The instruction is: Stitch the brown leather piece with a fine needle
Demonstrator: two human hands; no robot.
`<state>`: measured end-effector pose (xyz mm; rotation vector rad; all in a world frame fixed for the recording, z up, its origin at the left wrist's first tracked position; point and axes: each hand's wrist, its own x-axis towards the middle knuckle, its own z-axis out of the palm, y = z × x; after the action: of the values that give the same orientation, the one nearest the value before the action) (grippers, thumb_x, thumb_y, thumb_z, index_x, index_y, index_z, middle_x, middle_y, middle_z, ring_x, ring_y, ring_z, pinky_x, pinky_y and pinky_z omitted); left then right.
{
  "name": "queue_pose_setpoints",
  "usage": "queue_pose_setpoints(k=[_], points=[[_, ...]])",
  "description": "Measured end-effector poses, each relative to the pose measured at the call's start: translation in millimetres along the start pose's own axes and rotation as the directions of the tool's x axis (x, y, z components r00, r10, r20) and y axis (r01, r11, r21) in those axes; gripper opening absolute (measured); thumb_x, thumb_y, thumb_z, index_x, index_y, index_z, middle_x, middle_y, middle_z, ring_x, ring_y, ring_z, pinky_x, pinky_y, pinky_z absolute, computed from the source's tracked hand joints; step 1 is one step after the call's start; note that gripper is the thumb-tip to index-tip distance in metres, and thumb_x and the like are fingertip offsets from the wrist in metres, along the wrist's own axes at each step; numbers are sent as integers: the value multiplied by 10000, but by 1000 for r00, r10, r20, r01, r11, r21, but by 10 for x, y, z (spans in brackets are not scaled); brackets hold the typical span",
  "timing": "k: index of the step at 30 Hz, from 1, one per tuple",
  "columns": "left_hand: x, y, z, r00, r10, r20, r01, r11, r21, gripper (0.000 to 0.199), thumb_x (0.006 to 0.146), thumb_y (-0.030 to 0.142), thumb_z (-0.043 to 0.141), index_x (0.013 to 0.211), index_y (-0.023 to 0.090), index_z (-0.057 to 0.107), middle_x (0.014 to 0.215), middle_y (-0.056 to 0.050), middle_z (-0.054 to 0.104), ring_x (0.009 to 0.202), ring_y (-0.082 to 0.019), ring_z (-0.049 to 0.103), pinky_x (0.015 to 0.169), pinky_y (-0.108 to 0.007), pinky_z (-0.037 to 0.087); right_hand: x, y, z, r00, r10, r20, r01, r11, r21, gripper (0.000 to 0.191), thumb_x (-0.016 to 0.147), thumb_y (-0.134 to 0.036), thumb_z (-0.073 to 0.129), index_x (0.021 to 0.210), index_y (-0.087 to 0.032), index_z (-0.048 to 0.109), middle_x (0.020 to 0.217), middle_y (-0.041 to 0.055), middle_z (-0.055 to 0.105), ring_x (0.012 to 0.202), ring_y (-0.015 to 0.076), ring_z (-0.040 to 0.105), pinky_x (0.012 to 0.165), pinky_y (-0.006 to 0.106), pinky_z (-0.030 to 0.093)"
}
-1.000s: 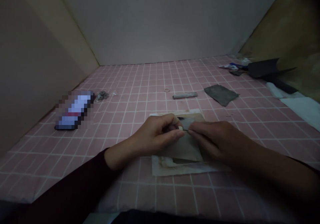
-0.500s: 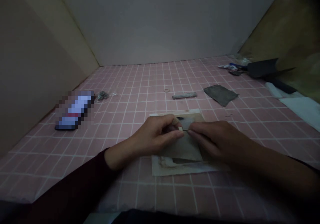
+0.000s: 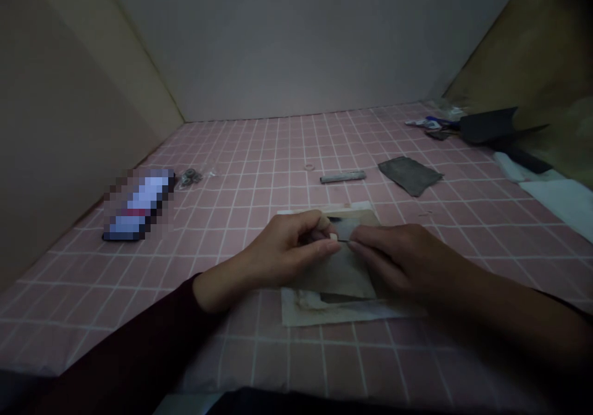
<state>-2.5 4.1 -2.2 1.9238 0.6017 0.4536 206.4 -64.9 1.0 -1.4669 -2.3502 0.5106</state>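
Observation:
A small pale piece [image 3: 333, 237] is pinched between the thumb and fingers of my left hand [image 3: 296, 245]. From the right, my right hand [image 3: 393, 251] is closed on a thin dark tool [image 3: 343, 240], whose end meets the pale piece. Both hands are over a stained white sheet [image 3: 296, 316] with a brownish board or paper [image 3: 345, 276] on top. Part of a dark, glossy patch [image 3: 340, 220] shows on it between the hands. My right fingertips hide most of the tool.
Beyond the hands on the pink checked cloth lie a pale ring [image 3: 309, 167], a grey tube [image 3: 343, 176] and grey sandpaper [image 3: 410, 175]. A phone [image 3: 139, 208] and small bagged parts [image 3: 189, 178] are left. A dark dustpan-like object [image 3: 486, 128] and white paper [image 3: 560, 202] are right.
The pale piece has tilted slightly in my left fingers, and a little more of the thin tool shows. Both hands are otherwise nearly in the same place.

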Motion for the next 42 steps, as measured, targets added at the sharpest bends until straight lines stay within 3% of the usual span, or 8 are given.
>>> queue_pose_setpoints(k=[7,9,14,16,22,29,37,42], points=[[-5,-20,21,972,235,23,-229,915,333,158,887,267,555,1005,164,572,844,-24,604,765,-140,550,708,-259,438,48,-4,-102,964,1,267,-96,935,342,326,948,-274,397,656,-174,502,611,-25,505,562,102,492,542,226,353],[-6,-8,16,975,222,15,-215,924,317,162,888,262,556,1009,156,568,842,-23,602,768,-137,555,702,-251,437,49,7,-87,973,15,231,-84,953,292,324,948,-281,399,656,-176,494,593,-28,488,550,104,481,537,230,343],[-2,28,-7,998,56,-25,-52,986,160,189,889,334,561,918,147,567,779,-2,590,710,-114,558,632,-213,436,8,18,8,1000,1,15,-1,1000,-13,258,931,-248,416,686,-186,468,580,-25,481,525,113,459,547,260,302],[-2,18,-5,996,85,-28,-77,976,205,168,886,314,566,929,151,562,798,-6,597,726,-121,560,649,-222,438,-2,9,5,1000,-1,31,1,1000,-2,253,929,-246,418,689,-187,472,579,-24,488,518,112,459,542,261,302],[-15,-28,22,965,263,10,-247,889,385,143,888,227,546,1018,169,544,927,-46,612,843,-163,566,746,-275,440,15,-21,-103,979,5,204,-60,963,261,362,959,-312,380,643,-180,498,582,-22,512,540,113,492,536,243,350],[6,-6,5,999,47,8,-48,992,120,185,891,321,563,901,136,567,778,-6,579,718,-112,551,621,-206,423,-16,30,19,998,13,67,-10,999,-35,257,935,-274,414,708,-184,492,599,-14,506,540,121,479,556,275,308],[-4,-21,30,970,241,17,-230,901,369,145,885,231,561,998,140,558,857,-26,596,778,-135,537,709,-250,414,39,-13,-133,968,17,251,-96,948,305,356,963,-301,387,657,-174,518,597,-19,520,561,108,508,550,238,364],[1,0,12,997,70,-26,-66,990,121,159,886,300,565,925,147,560,785,2,561,715,-111,528,641,-214,415,-1,4,-39,996,36,77,-39,999,32,282,941,-263,403,678,-185,471,575,-28,477,527,113,466,549,264,313]])
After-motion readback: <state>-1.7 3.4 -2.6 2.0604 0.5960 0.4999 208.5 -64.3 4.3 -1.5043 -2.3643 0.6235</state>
